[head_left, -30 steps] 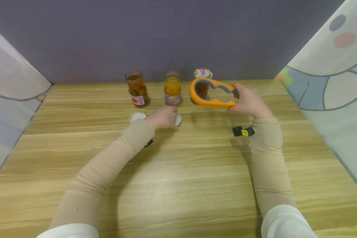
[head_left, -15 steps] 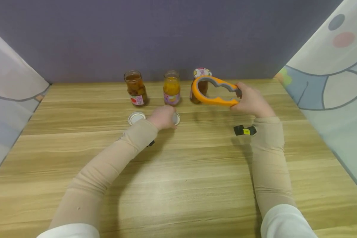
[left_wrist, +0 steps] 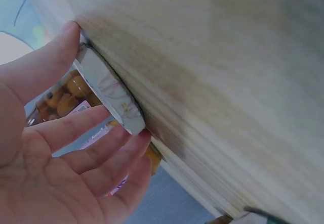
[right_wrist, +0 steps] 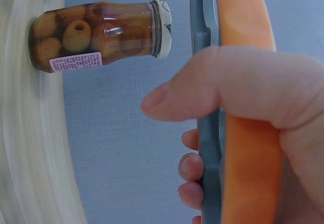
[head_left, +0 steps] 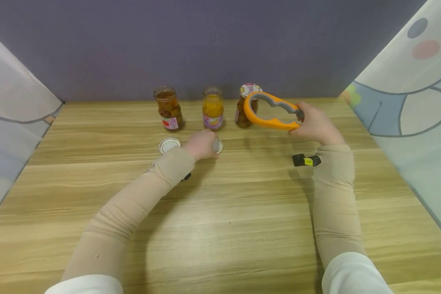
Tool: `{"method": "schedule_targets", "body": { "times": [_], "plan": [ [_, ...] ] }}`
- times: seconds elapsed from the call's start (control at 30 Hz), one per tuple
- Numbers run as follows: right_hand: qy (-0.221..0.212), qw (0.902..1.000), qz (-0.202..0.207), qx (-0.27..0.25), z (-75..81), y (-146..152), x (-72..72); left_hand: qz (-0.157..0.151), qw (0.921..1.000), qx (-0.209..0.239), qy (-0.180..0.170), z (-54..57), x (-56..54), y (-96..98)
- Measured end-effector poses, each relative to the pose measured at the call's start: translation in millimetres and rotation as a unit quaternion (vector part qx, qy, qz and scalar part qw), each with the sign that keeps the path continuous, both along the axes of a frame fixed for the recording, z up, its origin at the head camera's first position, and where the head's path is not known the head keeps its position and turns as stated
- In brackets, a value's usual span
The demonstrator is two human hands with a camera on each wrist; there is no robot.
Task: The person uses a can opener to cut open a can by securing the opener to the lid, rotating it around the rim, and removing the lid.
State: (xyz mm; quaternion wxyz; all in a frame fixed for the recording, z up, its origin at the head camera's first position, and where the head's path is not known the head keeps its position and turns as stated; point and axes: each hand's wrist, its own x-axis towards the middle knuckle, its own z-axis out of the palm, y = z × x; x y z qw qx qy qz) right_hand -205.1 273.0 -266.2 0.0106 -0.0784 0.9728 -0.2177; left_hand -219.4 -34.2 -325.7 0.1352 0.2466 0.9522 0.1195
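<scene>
My left hand (head_left: 202, 145) pinches a jar lid (left_wrist: 111, 90) between thumb and fingertips, down at the tabletop. In the head view much of that lid is hidden by the hand. My right hand (head_left: 316, 124) grips the handle end of an orange and grey jar opener (head_left: 273, 122), its loop pointing left and held above the table. Just left of the loop stands a capped jar of brown fruit (head_left: 244, 117), slightly overlapped by it. The right wrist view shows this jar's patterned white lid (right_wrist: 163, 29) on top.
Two lidless jars stand along the back: one of brown fruit (head_left: 170, 109) and one of yellow fruit (head_left: 212, 108). Another lid (head_left: 169, 144) lies left of my left hand. A dark grey panel (head_left: 206, 45) rises behind the wooden table (head_left: 228, 220).
My right hand has drifted right with the jar opener, so its loop covers less of the capped jar. The left hand has shifted very slightly and stays at the lid.
</scene>
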Motion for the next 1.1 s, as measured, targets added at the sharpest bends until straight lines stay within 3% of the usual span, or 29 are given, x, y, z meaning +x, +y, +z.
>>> {"method": "schedule_targets", "body": {
  "times": [0.17, 0.27, 0.53, 0.73, 0.8, 0.87, 1.1],
  "plan": [
    [-0.010, 0.9999, -0.004, -0.005, 2.1, 2, 1.4, 0.005, 0.9994, 0.026, -0.024, -4.9, -5.1, -1.9],
    [-0.012, 0.9999, -0.007, -0.005, 3.4, 2, 2.3, 0.003, 0.9991, 0.040, -0.016, -4.6, -5.7, -2.2],
    [-0.018, 0.9998, -0.012, -0.003, 3.5, 7, 2.4, 0.019, 0.9972, 0.072, -0.004, 6.9, -1.8, 6.4],
    [-0.023, 0.9996, -0.015, -0.006, 2.9, 8, 3.5, 0.050, 0.9884, 0.142, -0.023, 8.7, 1.1, 16.7],
    [-0.022, 0.9995, -0.018, -0.014, 2.0, 8, 4.1, 0.067, 0.9799, 0.182, -0.044, 7.6, 0.8, 21.6],
    [-0.017, 0.9993, -0.022, -0.024, 1.2, 9, 4.2, 0.087, 0.9662, 0.231, -0.074, 6.4, -1.0, 27.9],
    [0.005, 0.9978, -0.037, -0.055, -0.1, 16, 4.4, 0.163, 0.9018, 0.372, -0.147, 8.6, -12.8, 54.8]
  ]
}}
